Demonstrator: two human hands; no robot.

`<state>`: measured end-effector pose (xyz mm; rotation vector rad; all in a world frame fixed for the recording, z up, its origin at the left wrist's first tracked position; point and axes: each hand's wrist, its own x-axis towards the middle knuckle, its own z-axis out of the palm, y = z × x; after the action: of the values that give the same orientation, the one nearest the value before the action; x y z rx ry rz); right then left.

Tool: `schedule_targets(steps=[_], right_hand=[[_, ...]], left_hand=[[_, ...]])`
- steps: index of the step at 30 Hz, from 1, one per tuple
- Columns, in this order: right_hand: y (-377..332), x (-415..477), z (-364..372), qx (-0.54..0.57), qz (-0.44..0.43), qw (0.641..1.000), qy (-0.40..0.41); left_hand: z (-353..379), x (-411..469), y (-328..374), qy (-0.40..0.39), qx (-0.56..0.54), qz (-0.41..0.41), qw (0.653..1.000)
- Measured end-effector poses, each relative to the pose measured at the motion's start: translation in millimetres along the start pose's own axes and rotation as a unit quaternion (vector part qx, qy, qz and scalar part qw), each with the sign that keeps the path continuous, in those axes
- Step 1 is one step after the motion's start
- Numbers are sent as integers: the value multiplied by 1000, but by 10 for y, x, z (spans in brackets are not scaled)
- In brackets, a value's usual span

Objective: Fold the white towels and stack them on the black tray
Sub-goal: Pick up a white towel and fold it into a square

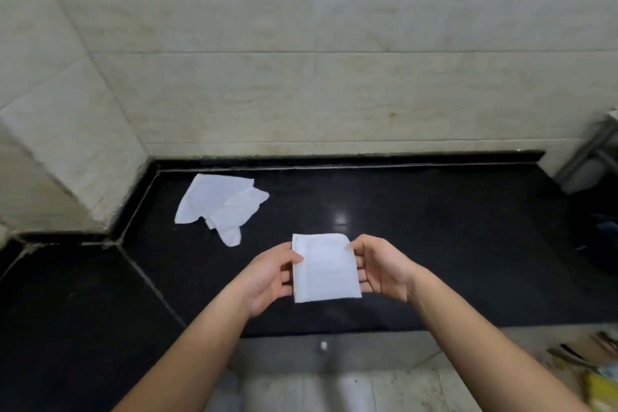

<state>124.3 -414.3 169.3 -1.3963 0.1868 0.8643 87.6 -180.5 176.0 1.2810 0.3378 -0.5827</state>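
From the head camera I see the left hand (267,278) and right hand (381,273) pinching opposite side edges of a folded towel (326,269), a soft white rectangle held over the glossy black stone table (434,244). Bare dark surface stretches to its right. A crumpled towel (217,206) lies back-left, near the tiled wall (301,94).

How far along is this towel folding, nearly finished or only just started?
Early on. Done: one folded towel already forms a neat rectangle. In hand: the left hand and right hand pinch its side edges above the black counter. Left: the crumpled towel lies unfolded at the counter's back left, and no stack of folded towels shows yet.
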Motion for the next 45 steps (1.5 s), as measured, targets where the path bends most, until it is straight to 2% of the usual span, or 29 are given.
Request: schedule_targets(steps=[3, 6, 10, 12, 18, 25, 28, 31, 34, 45], right_hand=[[136, -543, -688, 17, -26, 998, 52], [367, -1087, -1478, 13, -88, 988, 130], [597, -1721, -2318, 19, -136, 957, 256], [700, -1919, -2675, 28, -142, 945, 294], [797, -2401, -3535, 104, -148, 932, 313], [784, -2531, -4394, 74, -143, 874, 459], [585, -2690, -4859, 92, -121, 866, 477], [333, -2947, -5271, 131, -95, 887, 433], [94, -3148, -5750, 123, -95, 898, 412], [-470, -3685, -7117, 165, -161, 871, 434]], left_hand=[[891, 156, -63, -19, 35, -3, 999], [1897, 379, -200, -50, 66, -20, 996], [3046, 600, -330, -104, 118, -37, 987], [3481, 680, -385, -117, 136, -42, 983], [4479, 1057, -513, -151, 166, -58, 973], [5360, 1750, -548, -219, 173, -84, 957], [5830, 2168, -467, -255, 153, -103, 949], [6263, 2474, -312, -280, 140, -113, 943], [6703, 2786, -118, -308, 145, -112, 934], [8424, 3285, 511, -330, 149, -99, 927]])
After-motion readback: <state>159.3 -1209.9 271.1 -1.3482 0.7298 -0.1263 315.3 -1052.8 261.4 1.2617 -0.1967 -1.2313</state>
